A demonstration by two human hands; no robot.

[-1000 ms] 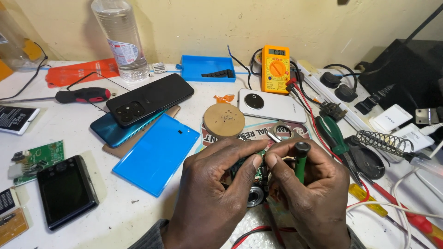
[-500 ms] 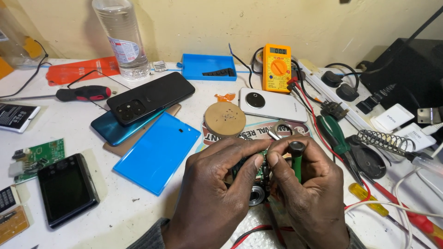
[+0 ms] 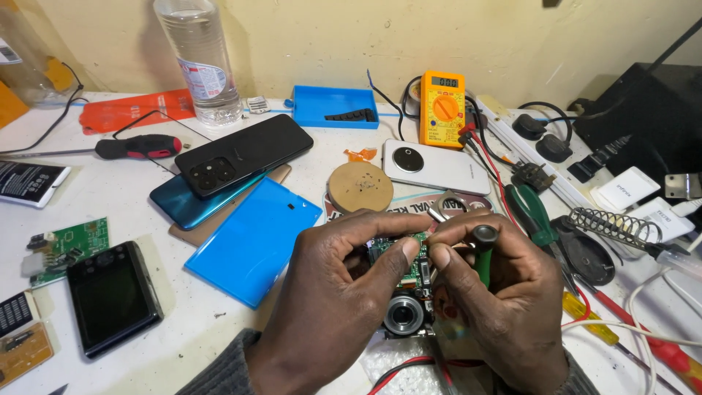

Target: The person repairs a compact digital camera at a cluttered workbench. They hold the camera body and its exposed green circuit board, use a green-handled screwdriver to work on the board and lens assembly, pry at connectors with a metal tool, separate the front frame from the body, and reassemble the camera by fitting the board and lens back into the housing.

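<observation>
Green circuit board (image 3: 67, 249) lies at the far left of the white worktop (image 3: 183, 329), beside a black device (image 3: 111, 296) lying flat. Further right, a black phone (image 3: 245, 155) rests on a teal phone (image 3: 183, 206), with a blue back cover (image 3: 254, 240) just below them. At centre, the left hand (image 3: 333, 307) pinches a small camera (image 3: 404, 311) by its exposed green board (image 3: 401, 260), thumb and forefinger clenched on the board's edge; the lens (image 3: 404, 316) faces the viewer. The right hand (image 3: 504, 307) is closed around a green-handled tool (image 3: 483, 252), its fingers (image 3: 446, 257) also pressing the board from the right. Tool tip is hidden behind the fingers.

Judgement: the grip looks sound. Best practice is to steady both wrists on the worktop, keep the tool square to its fastener, and apply light pressure so the board does not flex.

At right, an orange multimeter (image 3: 442, 108) and a coiled iron stand (image 3: 610, 228) sit well apart from the work.
</observation>
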